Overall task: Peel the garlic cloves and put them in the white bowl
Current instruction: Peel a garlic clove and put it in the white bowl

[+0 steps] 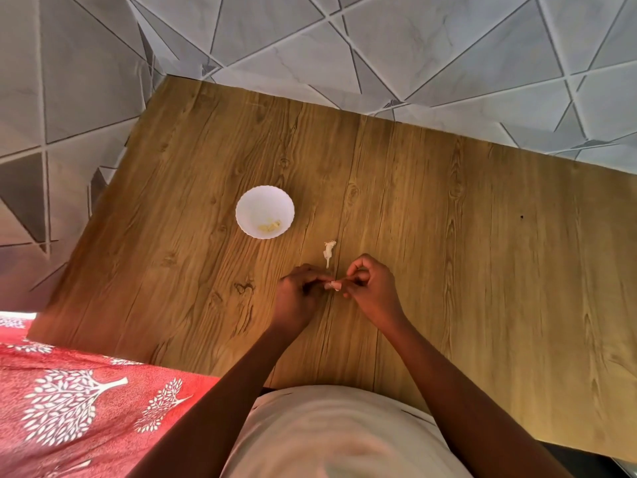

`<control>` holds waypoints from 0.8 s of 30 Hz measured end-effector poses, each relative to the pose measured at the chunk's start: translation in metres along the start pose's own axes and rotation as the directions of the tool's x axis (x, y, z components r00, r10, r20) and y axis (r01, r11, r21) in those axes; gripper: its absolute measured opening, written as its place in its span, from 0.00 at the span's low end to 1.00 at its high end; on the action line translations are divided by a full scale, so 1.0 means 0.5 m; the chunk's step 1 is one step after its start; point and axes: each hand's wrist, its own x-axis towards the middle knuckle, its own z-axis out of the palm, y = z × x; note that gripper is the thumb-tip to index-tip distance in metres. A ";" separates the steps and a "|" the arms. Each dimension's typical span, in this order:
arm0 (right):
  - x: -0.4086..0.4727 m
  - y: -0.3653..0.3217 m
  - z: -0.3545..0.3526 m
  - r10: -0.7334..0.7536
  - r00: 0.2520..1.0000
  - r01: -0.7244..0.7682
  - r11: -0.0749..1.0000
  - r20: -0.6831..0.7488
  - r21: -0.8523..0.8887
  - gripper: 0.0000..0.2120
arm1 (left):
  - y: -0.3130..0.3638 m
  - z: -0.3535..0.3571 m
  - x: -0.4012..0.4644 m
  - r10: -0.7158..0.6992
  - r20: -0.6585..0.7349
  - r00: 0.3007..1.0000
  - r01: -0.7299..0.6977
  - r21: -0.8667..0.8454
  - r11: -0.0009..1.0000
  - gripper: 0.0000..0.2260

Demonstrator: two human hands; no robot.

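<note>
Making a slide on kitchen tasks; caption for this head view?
Both hands, left hand and right hand, peel a garlic clove near the white bowl.

garlic clove (333, 286): small, pale, pinkish-white; held above the wooden table between the fingertips of both hands, lying roughly level; mostly covered by the fingers, so how much skin remains cannot be told.
white bowl (265, 212): round, scalloped rim, upright on the table, beyond and to the left of the held clove, well apart from it.
peeled cloves (270, 227): a few small yellowish pieces lying on the bowl's bottom, toward its near side.
</note>
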 end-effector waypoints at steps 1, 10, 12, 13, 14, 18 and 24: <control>-0.001 -0.001 0.000 0.002 1.000 -0.002 1.000 -0.002 -0.005 0.14 | -0.001 -0.001 0.001 -0.002 0.001 1.000 0.002 -0.006 1.000 0.13; 0.008 0.012 -0.008 0.037 0.996 -0.036 0.999 0.075 -0.014 0.15 | 0.007 -0.003 0.001 -0.011 -0.040 0.999 0.010 -0.029 1.000 0.08; 0.007 0.015 -0.012 0.000 0.995 0.007 0.998 0.099 -0.067 0.15 | 0.011 -0.005 0.005 -0.040 -0.072 0.997 0.038 -0.037 0.999 0.07; 0.006 0.016 -0.014 -0.028 0.994 0.039 0.994 0.103 -0.103 0.13 | 0.013 -0.005 0.006 -0.054 -0.079 0.995 0.051 -0.040 0.998 0.07; 0.006 0.017 -0.014 -0.058 0.993 0.074 0.986 0.105 -0.152 0.11 | 0.015 -0.006 0.007 -0.064 -0.081 0.995 0.061 -0.041 0.997 0.07; 0.010 0.020 -0.004 -0.111 0.981 0.154 0.944 0.159 -0.291 0.05 | 0.011 -0.006 0.006 -0.078 -0.058 0.995 0.075 -0.052 0.996 0.07; 0.014 0.016 -0.001 -0.141 0.978 0.187 0.918 0.153 -0.350 0.06 | 0.006 -0.009 0.008 -0.082 -0.036 0.996 0.079 -0.084 0.993 0.08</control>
